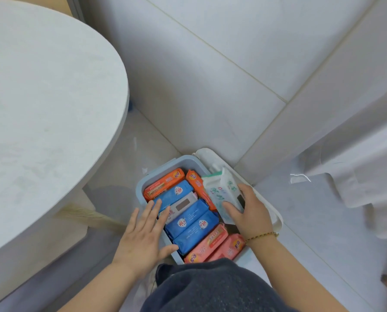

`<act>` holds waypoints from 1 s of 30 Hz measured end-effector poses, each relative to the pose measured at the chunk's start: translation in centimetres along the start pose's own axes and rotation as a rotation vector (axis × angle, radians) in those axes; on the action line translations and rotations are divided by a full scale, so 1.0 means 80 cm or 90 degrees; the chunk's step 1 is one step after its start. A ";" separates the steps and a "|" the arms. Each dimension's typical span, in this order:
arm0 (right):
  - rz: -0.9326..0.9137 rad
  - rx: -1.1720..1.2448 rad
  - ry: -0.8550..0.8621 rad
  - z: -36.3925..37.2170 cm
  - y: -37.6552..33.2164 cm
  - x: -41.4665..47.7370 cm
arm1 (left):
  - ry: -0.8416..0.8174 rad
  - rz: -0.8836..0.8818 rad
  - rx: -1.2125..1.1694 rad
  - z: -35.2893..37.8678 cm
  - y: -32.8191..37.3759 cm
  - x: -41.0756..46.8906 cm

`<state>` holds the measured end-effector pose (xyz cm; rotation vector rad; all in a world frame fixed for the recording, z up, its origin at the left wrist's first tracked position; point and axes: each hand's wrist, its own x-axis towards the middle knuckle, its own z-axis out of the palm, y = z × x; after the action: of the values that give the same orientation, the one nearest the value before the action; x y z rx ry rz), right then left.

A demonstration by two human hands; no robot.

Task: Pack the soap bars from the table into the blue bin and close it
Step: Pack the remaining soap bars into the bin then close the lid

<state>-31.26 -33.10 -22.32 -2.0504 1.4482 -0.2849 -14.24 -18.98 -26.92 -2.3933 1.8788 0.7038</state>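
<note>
White-wrapped soap pack [221, 194], clasped in the right hand's [253, 212] curled fingers, sits tilted atop the crammed blue bin [165, 164] beneath that grip, so the lid [275, 212] just outside the hand may jam unless the spread left hand [143, 235] flattens the blue bars [192, 219].

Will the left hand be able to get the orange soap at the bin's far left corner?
Probably yes: the orange soap lies uncovered on top, just beyond the left hand, whose fingers lie flat and hold nothing.
</note>
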 end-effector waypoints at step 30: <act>0.042 -0.184 0.046 0.006 0.040 -0.025 | -0.023 0.195 0.007 -0.023 0.071 0.092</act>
<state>-34.30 -31.84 -24.25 -2.2324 1.6797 -0.1285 -17.62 -27.85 -26.44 -2.0907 2.2520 0.7422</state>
